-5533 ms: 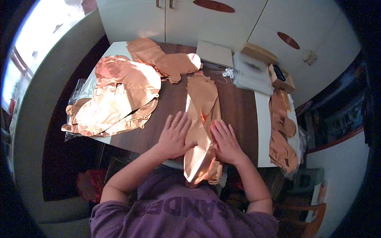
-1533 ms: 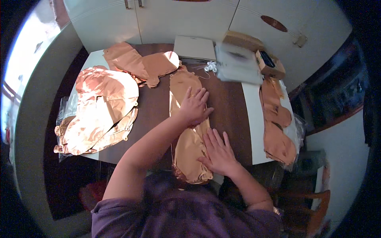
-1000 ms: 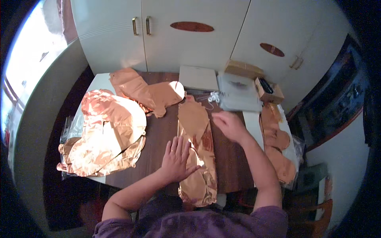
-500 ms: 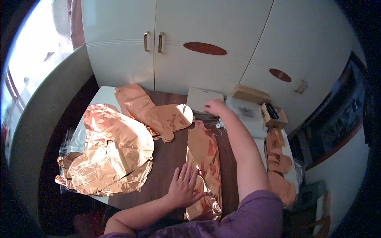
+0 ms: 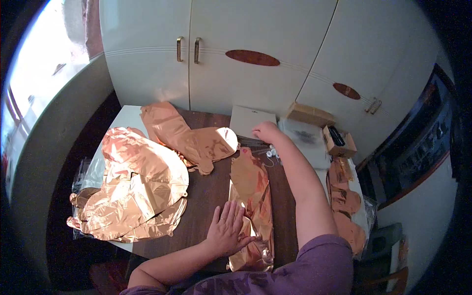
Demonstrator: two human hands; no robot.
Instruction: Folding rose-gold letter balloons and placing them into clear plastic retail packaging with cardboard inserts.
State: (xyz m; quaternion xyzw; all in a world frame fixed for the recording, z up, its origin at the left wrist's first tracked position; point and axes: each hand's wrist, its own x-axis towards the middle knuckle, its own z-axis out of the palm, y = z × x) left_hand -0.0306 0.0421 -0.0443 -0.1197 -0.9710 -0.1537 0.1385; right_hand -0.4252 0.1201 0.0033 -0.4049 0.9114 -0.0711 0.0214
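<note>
My left hand (image 5: 226, 229) lies flat, fingers stretched, on a long folded rose-gold foil balloon (image 5: 250, 189) in front of me. My right hand (image 5: 266, 132) reaches to the back of the table, at the right front edge of a stack of flat white cards (image 5: 250, 121). Its fingers are curled together, and what they hold, if anything, is hidden. Just below that hand lie thin clear sticks and a small white coil of ribbon (image 5: 270, 153). Left of the folded balloon, another flat foil balloon (image 5: 191, 140) lies at the back.
A large pile of crinkled foil balloons (image 5: 142, 187) covers the table's left side. Along the right stand a cardboard box (image 5: 310, 114), clear plastic bags (image 5: 305, 140), a small open box with dark items (image 5: 339, 142) and more folded foil (image 5: 344, 201). White cabinet doors (image 5: 147, 29) rise behind.
My right hand's fingers have drawn closer together by the white cards, with the hand nearly in place. My left hand stays flat on the foil balloon. The view has shifted slightly.
</note>
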